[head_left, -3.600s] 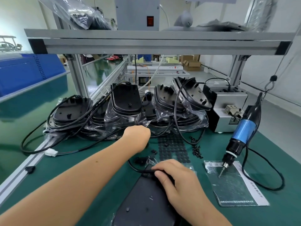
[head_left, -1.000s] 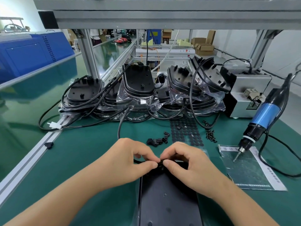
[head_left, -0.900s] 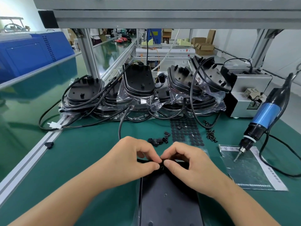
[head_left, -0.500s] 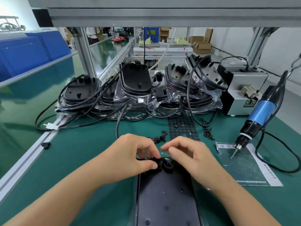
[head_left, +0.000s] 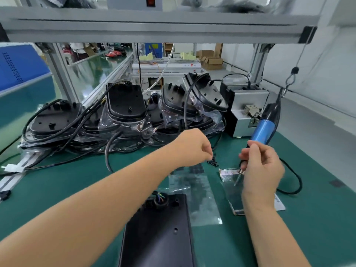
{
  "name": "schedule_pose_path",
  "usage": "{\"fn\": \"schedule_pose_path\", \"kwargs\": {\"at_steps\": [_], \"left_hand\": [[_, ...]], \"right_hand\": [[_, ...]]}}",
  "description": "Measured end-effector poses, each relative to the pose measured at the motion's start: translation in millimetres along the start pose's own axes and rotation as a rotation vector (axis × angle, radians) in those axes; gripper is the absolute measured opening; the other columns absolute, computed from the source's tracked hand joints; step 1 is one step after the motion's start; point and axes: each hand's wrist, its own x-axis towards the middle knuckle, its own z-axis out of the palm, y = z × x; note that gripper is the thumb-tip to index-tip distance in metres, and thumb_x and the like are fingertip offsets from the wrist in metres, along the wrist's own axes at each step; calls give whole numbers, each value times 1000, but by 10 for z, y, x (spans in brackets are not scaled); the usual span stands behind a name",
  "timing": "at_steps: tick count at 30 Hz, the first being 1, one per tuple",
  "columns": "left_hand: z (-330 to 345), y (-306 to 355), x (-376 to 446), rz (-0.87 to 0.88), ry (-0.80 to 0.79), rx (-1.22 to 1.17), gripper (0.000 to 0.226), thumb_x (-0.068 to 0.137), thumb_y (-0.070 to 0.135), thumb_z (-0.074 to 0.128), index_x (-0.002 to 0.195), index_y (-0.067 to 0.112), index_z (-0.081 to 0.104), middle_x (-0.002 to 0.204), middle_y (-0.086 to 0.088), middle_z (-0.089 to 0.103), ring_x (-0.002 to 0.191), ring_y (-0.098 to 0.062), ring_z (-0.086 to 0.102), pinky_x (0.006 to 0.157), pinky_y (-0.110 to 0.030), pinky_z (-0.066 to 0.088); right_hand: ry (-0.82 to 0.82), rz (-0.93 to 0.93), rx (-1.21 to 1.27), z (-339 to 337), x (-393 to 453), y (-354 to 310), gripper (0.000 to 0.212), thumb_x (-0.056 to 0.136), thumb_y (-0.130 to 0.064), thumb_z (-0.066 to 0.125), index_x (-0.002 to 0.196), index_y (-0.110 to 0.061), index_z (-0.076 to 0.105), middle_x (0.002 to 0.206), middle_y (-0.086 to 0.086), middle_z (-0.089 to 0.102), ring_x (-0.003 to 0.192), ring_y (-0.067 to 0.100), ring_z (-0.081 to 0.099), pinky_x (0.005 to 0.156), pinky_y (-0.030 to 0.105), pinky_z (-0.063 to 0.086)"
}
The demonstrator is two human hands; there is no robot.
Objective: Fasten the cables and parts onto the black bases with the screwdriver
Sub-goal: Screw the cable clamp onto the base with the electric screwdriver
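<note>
1. Head view shows one black base (head_left: 159, 234) lying flat on the green mat (head_left: 317, 218), nearest the person, between the two forearms.
2. One cable end with coloured wires (head_left: 159, 198) sits in a round fitting at the far edge of that base.
3. One electric screwdriver (head_left: 263, 132), blue-bodied, hangs tilted from one hook (head_left: 290, 79) on the right; its bit points down at a clear-covered sheet (head_left: 234, 191).
4. The right hand (head_left: 262, 170) has its fingers curled round the screwdriver's lower black part, just above the bit.
5. The left hand (head_left: 194, 149) reaches across to one small heap of black screws (head_left: 212, 163); its fingertips are pressed together over the heap as in a pinch, but whether a screw is between them cannot be told.
6. One clear plastic bag (head_left: 194, 197) lies flat between the base and the screw heap, with a dark gridded patch at its far end.
7. Behind, a row of bagged black bases with looped cables (head_left: 123, 110) stands along the back of the mat; at least five stacks show, though the exact count is unclear.
8. One grey metal box (head_left: 248, 105) stands at the right end of that row, beside the screwdriver.
9. One white connector (head_left: 12, 167) lies at the mat's left edge.
</note>
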Motion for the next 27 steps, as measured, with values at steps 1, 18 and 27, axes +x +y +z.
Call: {"fn": "schedule_pose_path", "kwargs": {"at_steps": [1,18,27], "left_hand": [[119,12,136,-1,-27,82,16,86,16,67,98,16,77,95,2,74,80,-10,63,79,-22,49],[495,4,559,11,-171,361,24,88,12,67,112,13,71,109,-3,70,101,-21,62,74,-22,40],[514,39,483,10,-126,317,24,86,2,56,99,11,73,103,-2,71,97,-20,64,84,-28,51]], "right_hand": [[7,3,-3,-11,12,24,20,95,-13,54,83,-25,64,66,-11,67,65,4,63,64,24,49],[209,164,-88,-184,286,228,14,91,-19,54,84,-30,58,82,-13,61,70,-1,57,66,21,44],[5,369,-156,10,577,278,32,88,-43,59,75,-13,55,53,-14,50,50,8,45,56,29,39]]}}
